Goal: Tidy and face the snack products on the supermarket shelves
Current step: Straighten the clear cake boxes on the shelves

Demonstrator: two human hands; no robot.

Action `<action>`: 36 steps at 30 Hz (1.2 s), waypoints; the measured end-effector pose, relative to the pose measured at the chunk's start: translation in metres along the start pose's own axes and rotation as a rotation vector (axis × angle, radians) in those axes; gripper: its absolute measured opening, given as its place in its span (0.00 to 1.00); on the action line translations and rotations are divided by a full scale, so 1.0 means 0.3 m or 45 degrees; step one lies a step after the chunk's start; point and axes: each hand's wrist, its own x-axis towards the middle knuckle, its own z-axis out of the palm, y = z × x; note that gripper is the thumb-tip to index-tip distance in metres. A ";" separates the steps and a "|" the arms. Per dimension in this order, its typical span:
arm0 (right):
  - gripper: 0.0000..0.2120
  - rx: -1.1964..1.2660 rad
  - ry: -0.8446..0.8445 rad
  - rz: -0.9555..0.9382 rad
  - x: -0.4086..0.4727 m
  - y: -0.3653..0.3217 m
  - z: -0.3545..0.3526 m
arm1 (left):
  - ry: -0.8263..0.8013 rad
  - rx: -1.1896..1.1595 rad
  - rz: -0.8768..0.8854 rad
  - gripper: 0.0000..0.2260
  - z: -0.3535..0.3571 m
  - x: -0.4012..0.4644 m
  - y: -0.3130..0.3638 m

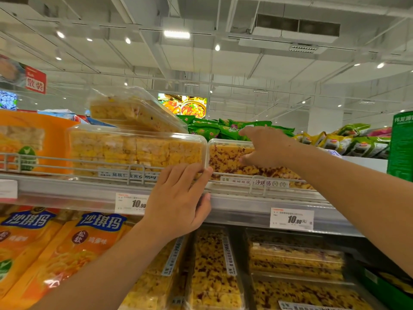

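Grey metal, the upper shelf (67,191) runs across in front of me with a wire rail along its edge and white price tags (291,218) clipped below; above it the store's white ceiling (201,59) shows ducts and spot lights. On this shelf sit clear plastic boxes of yellow snack squares: the plain box (134,151) on the left with another box (134,110) tilted on top, and the red-flecked box (228,159) just beside it on the right. My left hand (181,198) lies flat with straight fingers against the front corner of the plain box, thumb under the shelf lip. My right hand (266,146) grasps the red-flecked box, fingers over its top, thumb on its front. Green packets (214,128) pile behind
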 end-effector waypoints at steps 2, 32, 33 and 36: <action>0.29 0.189 0.121 -0.063 0.004 -0.039 -0.026 | -0.028 -0.029 -0.002 0.19 -0.007 0.002 -0.006; 0.28 2.129 -0.489 0.289 0.007 -0.392 -0.202 | 0.106 -2.012 -1.377 0.10 -0.321 -0.045 -0.201; 0.28 2.083 -0.484 0.219 -0.021 -0.358 -0.205 | 0.124 -2.215 -1.406 0.09 -0.323 -0.016 -0.195; 0.28 1.988 -0.395 0.127 -0.105 -0.249 -0.212 | 0.004 -2.399 -1.288 0.17 -0.332 0.059 -0.148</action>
